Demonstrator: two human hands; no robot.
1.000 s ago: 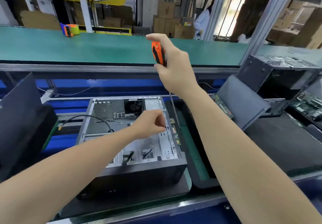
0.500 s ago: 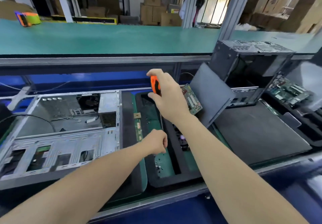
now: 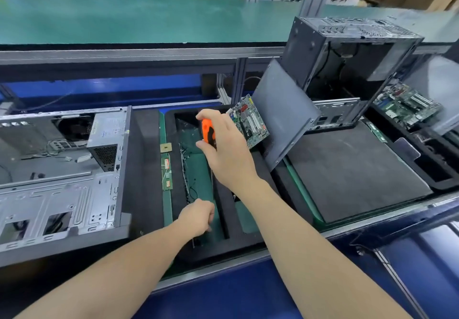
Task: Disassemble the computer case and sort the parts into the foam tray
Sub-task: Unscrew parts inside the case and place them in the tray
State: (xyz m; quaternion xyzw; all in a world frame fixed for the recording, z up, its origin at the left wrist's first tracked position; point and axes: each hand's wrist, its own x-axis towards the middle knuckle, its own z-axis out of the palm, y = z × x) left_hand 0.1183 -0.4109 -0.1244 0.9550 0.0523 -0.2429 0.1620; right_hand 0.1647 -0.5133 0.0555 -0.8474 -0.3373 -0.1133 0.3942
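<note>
The open computer case (image 3: 74,182) lies on its side at the left, with its power supply (image 3: 106,134) still inside. To its right is the black foam tray (image 3: 146,169). My right hand (image 3: 223,149) grips an orange-and-black screwdriver (image 3: 208,133) over the tray, its shaft pointing down into a slot. My left hand (image 3: 198,216) hovers low over the tray's near end with fingers curled, as if pinching something small that I cannot make out. A green motherboard (image 3: 250,122) leans in the tray behind my right hand. A memory stick (image 3: 167,174) lies in a narrow slot.
A grey side panel (image 3: 283,112) leans against a second, upright case (image 3: 347,52) at the right. A flat black foam slab (image 3: 352,169) lies in front of it. Another motherboard (image 3: 407,105) sits at the far right. A green shelf (image 3: 124,15) runs above.
Both hands moved from over the open case to the right and down over the foam tray. The screwdriver came down from shelf height to tray level, and the view swung right.
</note>
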